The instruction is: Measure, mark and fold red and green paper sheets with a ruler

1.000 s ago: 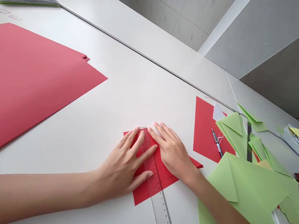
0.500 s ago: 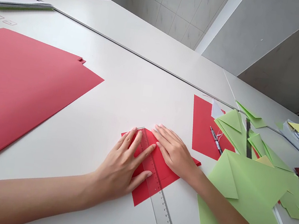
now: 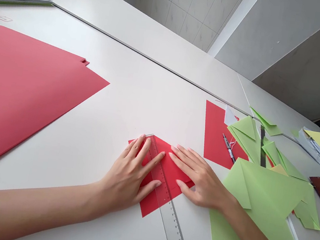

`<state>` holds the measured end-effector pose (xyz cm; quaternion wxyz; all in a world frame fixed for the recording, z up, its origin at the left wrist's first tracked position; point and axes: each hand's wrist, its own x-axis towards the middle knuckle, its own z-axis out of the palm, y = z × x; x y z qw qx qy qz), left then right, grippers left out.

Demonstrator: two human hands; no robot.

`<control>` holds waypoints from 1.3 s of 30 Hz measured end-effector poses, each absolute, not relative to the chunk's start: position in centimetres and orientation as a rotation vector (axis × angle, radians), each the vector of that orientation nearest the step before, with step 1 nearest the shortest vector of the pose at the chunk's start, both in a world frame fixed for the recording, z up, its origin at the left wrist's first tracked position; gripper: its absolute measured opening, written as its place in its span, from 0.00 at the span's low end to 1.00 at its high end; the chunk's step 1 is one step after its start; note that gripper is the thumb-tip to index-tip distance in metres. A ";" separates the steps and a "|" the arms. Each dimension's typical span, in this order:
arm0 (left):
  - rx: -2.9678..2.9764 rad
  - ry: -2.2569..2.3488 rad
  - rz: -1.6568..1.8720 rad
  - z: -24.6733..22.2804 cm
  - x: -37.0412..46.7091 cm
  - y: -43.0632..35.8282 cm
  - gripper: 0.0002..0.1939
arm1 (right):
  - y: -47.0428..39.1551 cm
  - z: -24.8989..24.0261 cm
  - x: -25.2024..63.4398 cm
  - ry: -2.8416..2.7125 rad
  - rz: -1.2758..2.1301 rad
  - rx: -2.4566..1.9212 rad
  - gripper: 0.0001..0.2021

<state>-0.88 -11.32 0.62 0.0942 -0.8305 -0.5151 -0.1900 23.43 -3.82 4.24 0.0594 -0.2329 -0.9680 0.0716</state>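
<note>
Two layered materials lie under our hands: the folded red paper (image 3: pixel 171 174), smooth and angular, and the transparent ruler (image 3: pixel 173 226), straight and rigid, slanting across it. Our left hand (image 3: pixel 128 175), fingers spread wide, presses both to the white table (image 3: pixel 152 91). Our right hand (image 3: pixel 203 180) lies flat on the paper's right side, fingers extended, thumb apart. Creased green papers (image 3: pixel 269 196) lie further right.

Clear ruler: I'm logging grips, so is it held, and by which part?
The left hand presses the ruler down by its far part, on the red paper; the right hand lies on the paper.
</note>
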 end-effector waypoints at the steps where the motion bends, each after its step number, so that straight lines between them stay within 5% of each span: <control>1: -2.465 -1.526 -0.570 0.6 -0.9 -11.3 0.32 | -4.0 4.3 24.2 -2.943 0.201 -0.689 0.34; 10: -2.479 -1.540 -0.573 0.6 -0.8 -11.2 0.31 | -4.6 2.4 25.2 -2.867 -0.134 -0.741 0.37; 39: -2.439 -1.496 -0.562 0.7 -0.8 -11.2 0.32 | -4.1 2.4 25.2 -2.924 0.022 -0.709 0.30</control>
